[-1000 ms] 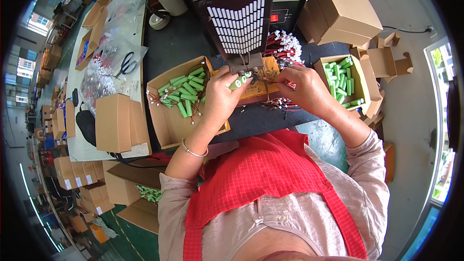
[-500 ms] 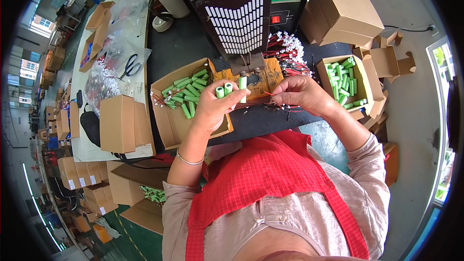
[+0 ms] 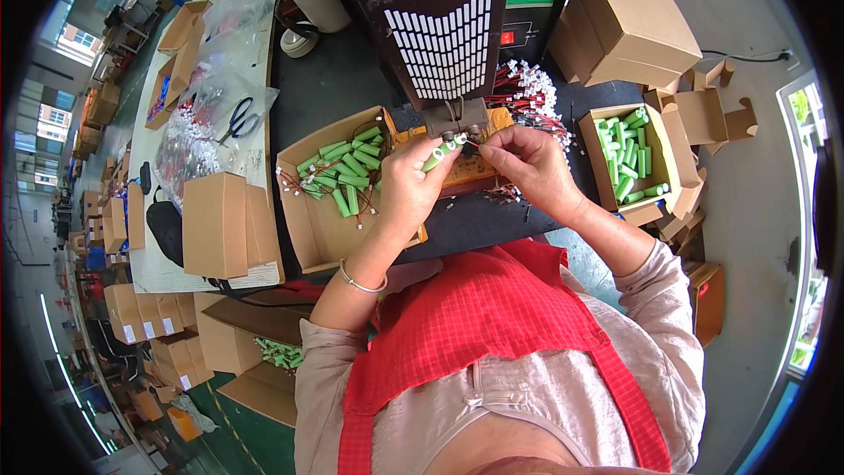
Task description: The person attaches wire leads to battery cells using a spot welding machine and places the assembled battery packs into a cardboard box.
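Green cylindrical battery cells [image 3: 435, 158] are gripped in my left hand [image 3: 408, 186], its fingers closed round them. Their far ends sit under the electrode tips of a black welding machine [image 3: 437, 48], over a worn yellow block [image 3: 470, 171]. A thin red wire [image 3: 472, 142] is pinched between the thumb and fingers of my right hand [image 3: 536, 174], its end close to the cells. Whether wire and cells touch is too small to tell.
Left of my hands, an open cardboard box [image 3: 325, 242] holds green cells with wires attached. Another open box [image 3: 666, 163] with loose green cells stands at the right. Behind my right hand lies a pile of white-plugged wire leads [image 3: 532, 88]. Scissors [image 3: 237, 120] lie farther left.
Both hands have moved forward to the machine's electrodes. The cells, upright before, are now tilted forward under the tips, and the red wire has come close to them.
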